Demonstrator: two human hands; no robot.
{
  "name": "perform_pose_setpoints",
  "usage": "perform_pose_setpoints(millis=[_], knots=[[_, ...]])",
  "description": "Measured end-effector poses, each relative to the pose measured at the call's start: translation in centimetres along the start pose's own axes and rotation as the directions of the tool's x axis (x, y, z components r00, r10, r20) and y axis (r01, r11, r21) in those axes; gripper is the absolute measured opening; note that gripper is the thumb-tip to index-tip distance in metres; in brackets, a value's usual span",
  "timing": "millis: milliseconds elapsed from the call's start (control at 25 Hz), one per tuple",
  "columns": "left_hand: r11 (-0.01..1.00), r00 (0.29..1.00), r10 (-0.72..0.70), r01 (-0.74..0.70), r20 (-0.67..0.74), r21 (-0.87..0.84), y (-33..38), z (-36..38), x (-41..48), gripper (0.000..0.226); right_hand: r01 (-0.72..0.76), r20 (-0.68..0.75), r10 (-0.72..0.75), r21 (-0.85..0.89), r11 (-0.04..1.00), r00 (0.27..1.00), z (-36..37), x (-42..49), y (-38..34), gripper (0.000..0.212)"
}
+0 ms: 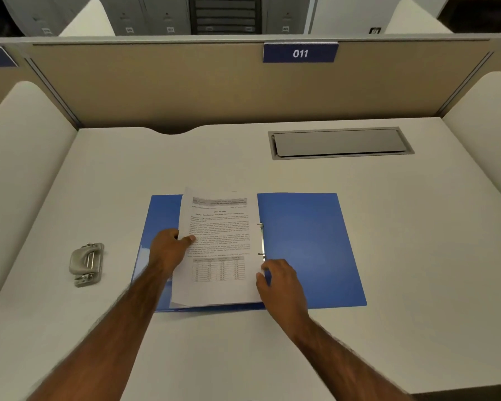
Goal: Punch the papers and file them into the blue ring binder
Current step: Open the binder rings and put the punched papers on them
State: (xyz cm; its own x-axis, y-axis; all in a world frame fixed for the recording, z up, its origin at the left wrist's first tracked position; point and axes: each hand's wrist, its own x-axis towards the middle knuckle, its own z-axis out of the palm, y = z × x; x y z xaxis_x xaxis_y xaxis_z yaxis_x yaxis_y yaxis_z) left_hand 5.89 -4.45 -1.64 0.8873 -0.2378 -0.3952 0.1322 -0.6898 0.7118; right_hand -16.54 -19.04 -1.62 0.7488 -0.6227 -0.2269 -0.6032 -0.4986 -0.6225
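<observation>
The blue ring binder [310, 241] is lying open in the middle of the desk [243, 357], and the papers [220, 247] are resting on its 9 o'clock half, their 3 o'clock edge meeting the rings [261, 240]; I cannot tell whether the holes are sitting on the prongs or only lying against them. The left hand [168, 250] is gripping the stack at its 9 o'clock edge, thumb on top and fingers underneath; the right hand [278, 282] is curling at the stack's 5 o'clock corner, fingertips at the paper edge, and I cannot tell whether it is pinching the sheets or merely touching them. The hole punch [86, 263] is sitting well apart at 9 o'clock of the binder; the cable hatch [340, 143] is lying at 1 o'clock.

The main risk, as I am judging it, is misalignment: the stack is sitting slightly skewed against the binder's edges, so pushing toward 3 o'clock could be catching only one ring and tearing a hole; the one-sided left grip could be fanning the sheets, leaving lower pages off the prongs; pressing down at the corner could be buckling the paper against the metal; if the rings are closed, the sheets are simply jamming against them.
</observation>
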Motion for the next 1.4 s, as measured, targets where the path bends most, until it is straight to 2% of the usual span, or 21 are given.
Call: perform_pose_setpoints(millis=[120, 200, 400, 480, 600, 680, 760, 920, 1000, 1120, 1200, 1280, 1400], knots=[[1.0, 1.0, -0.023, 0.024, -0.004, 0.017, -0.7, 0.3, 0.3, 0.029, 0.039, 0.04, -0.036, -0.083, 0.996, 0.999, 0.4, 0.0, 0.0, 0.042], [0.999, 1.0, -0.03, 0.03, -0.009, 0.034, -1.1, 0.4, 0.3, 0.028, 0.095, 0.046, -0.088, -0.169, 0.981, 0.995, 0.7, 0.2, -0.2, 0.047], [0.973, 0.991, 0.051, -0.021, -0.126, 0.229, -1.7, -0.9, -1.9, 0.023, 0.15, 0.06, -0.138, -0.423, 0.894, 0.989, 2.4, 0.3, -0.2, 0.042], [0.934, 0.979, 0.089, -0.017, -0.186, 0.358, -2.7, -1.3, -3.6, 0.036, 0.162, 0.057, -0.155, -0.505, 0.848, 0.986, 2.9, 0.1, -0.3, 0.039], [0.873, 0.982, -0.052, 0.132, -0.179, 0.469, -4.5, -1.8, -5.3, 0.064, 0.21, 0.072, -0.204, -0.546, 0.811, 0.976, 3.8, 0.0, -1.1, 0.048], [0.854, 0.973, -0.178, 0.227, -0.147, 0.467, -5.6, -2.0, -5.9, 0.076, 0.236, 0.119, -0.204, -0.537, 0.81, 0.972, 4.3, 0.2, -1.5, 0.056], [0.842, 0.962, -0.234, 0.273, -0.141, 0.465, -6.1, -2.1, -6.1, 0.082, 0.232, 0.161, -0.173, -0.505, 0.832, 0.972, 4.4, 0.4, -2.1, 0.061], [0.856, 0.945, -0.269, 0.323, -0.185, 0.405, -5.4, -3.0, -6.1, 0.075, 0.192, 0.224, -0.108, -0.403, 0.895, 0.969, 3.8, 0.6, -2.8, 0.072], [0.88, 0.955, -0.206, 0.276, -0.213, 0.386, -4.9, -2.9, -6.8, 0.066, 0.169, 0.26, -0.069, -0.386, 0.907, 0.963, 3.3, 0.7, -3.1, 0.078], [0.914, 0.976, -0.19, 0.214, -0.101, 0.346, -4.2, -1.0, -8.8, 0.062, 0.172, 0.285, -0.057, -0.395, 0.902, 0.957, 3.0, 0.8, -3.3, 0.082], [0.95, 0.97, -0.242, 0.241, -0.018, 0.2, -3.6, 0.8, -9.6, 0.067, 0.172, 0.269, -0.064, -0.401, 0.9, 0.961, 3.0, 0.7, -3.2, 0.081], [0.963, 0.964, -0.266, 0.266, 0.006, -0.051, -3.2, 1.8, -9.8, 0.066, 0.172, 0.255, -0.071, -0.4, 0.9, 0.964, 2.9, 0.7, -3.3, 0.081], [0.892, 0.95, -0.313, 0.3, 0.017, -0.337, -2.9, 2.2, -9.6, 0.048, 0.176, 0.253, -0.082, -0.375, 0.91, 0.964, 2.7, 0.6, -3.3, 0.077]])
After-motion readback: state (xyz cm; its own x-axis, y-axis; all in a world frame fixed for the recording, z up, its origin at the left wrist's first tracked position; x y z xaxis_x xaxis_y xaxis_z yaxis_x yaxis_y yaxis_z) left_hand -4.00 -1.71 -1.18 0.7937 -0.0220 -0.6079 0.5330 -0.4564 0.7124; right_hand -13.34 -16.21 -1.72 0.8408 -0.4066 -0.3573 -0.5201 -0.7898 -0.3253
